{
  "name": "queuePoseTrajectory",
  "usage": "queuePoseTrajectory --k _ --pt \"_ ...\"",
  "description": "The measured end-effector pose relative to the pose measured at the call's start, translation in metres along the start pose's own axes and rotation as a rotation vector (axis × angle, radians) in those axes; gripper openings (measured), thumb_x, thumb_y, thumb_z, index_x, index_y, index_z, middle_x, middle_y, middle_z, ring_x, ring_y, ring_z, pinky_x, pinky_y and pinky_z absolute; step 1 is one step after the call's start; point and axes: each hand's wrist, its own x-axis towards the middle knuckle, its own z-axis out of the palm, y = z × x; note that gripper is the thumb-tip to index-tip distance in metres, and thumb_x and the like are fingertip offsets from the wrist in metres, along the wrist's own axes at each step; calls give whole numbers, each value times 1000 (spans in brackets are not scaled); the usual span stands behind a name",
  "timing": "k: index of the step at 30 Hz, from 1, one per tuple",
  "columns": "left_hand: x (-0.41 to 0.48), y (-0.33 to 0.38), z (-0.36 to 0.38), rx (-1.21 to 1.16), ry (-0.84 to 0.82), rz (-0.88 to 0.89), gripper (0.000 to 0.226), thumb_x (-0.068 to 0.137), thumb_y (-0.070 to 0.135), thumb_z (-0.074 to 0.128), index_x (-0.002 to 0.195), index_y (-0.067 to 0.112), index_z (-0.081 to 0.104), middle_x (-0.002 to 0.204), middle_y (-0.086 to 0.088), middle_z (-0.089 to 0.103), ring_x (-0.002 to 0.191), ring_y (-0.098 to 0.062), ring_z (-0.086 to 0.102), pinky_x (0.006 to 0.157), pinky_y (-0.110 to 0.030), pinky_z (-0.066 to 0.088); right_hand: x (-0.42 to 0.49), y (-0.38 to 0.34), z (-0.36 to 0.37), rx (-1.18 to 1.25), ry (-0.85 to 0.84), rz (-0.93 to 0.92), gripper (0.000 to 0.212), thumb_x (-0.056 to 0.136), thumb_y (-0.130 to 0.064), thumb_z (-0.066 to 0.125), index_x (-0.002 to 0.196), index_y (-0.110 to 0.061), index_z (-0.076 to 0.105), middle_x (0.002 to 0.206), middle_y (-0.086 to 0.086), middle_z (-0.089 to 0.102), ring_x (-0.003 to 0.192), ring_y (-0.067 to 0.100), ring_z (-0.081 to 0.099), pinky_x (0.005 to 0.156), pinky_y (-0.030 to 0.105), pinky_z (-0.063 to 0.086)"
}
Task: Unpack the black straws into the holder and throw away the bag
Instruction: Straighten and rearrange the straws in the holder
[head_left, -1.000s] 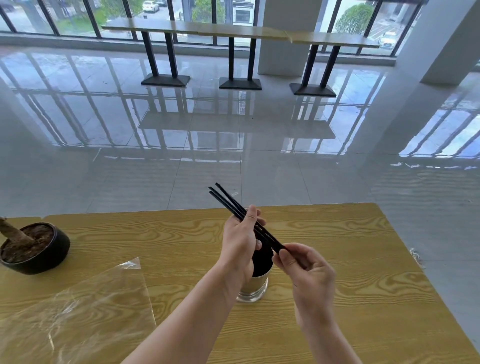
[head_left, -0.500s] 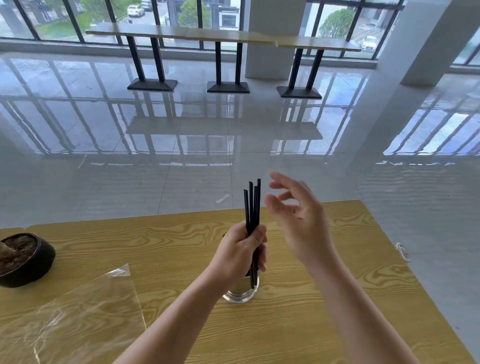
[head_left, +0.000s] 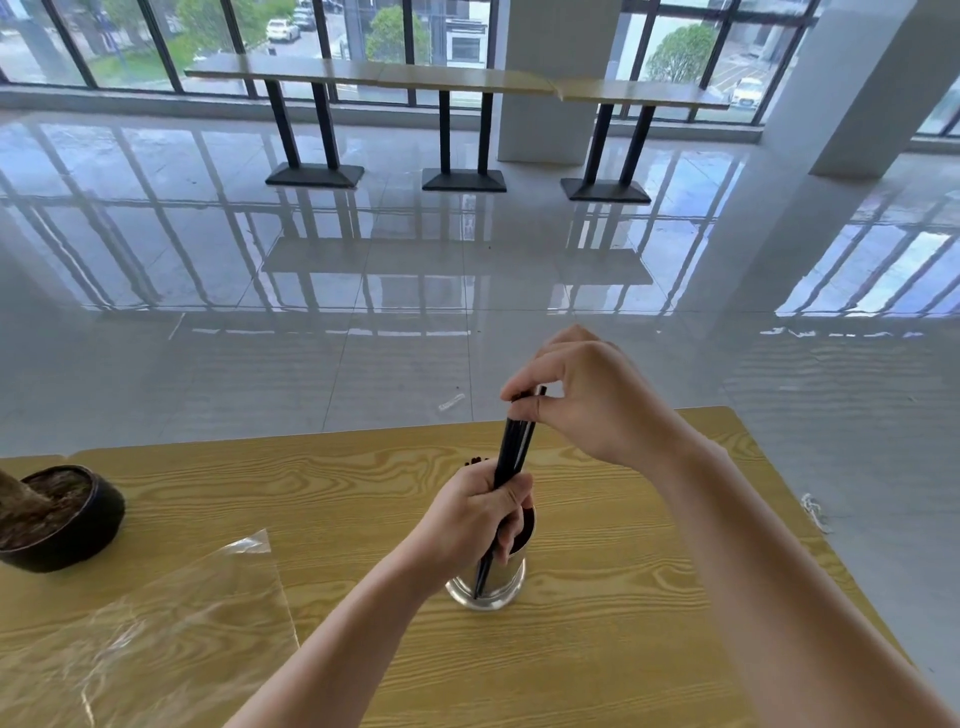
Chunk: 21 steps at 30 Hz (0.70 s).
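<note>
Gripping thin black straws (bunched upright) above shiny holder.

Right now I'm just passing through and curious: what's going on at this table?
A person is loading a bundle of black straws into a shiny metal holder on the wooden table. The left hand grips the bundle low, just above the holder's rim, while the right hand pinches the top ends. The lower ends look to be at or inside the rim. The empty clear plastic bag lies flat to the left, not yet thrown away, near a dark plant pot.
</note>
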Motion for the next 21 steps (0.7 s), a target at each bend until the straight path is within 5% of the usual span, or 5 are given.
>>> queuePoseTrajectory --k 7,10,14,18,21 --pt "1 -2 -5 76 -3 -30 26 104 23 52 83 9 57 52 4 55 42 -13 49 46 -25 45 10 11 -15 -2 25 51 15 76 -31 87 86 -41 80 90 -21 57 92 -10 52 77 12 36" --pt "-1 -7 -9 100 -4 -47 25 104 21 52 84 7 60 53 -1 58 43 -17 51 49 -28 46 13 16 -25 46 98 55 16 77 -30 87 83 -42 78 80 -33 66 77 -21 56 68 5 35" --pt "-5 -11 -16 32 61 -35 23 104 18 51 95 1 64 59 -9 62 47 -22 54 49 -27 47 9 33 -47 304 267 130 24 78 -22 87 80 -44 79 78 -22 77 63 -4 68 65 13 53" --pt "-2 -6 -22 -161 201 -20 24 104 22 49 104 5 66 68 -13 69 52 -25 62 42 -25 35 -8 49 -39 597 440 252 17 75 -19 87 82 -34 82 78 -2 80 64 17 74 77 43 63" --pt "2 1 -20 -381 252 5 27 104 22 47 110 1 64 86 -20 75 68 -31 72 43 -27 40 -23 49 -3 733 562 350 16 77 -16 86 84 -31 82 76 1 79 66 18 75 75 41 64"
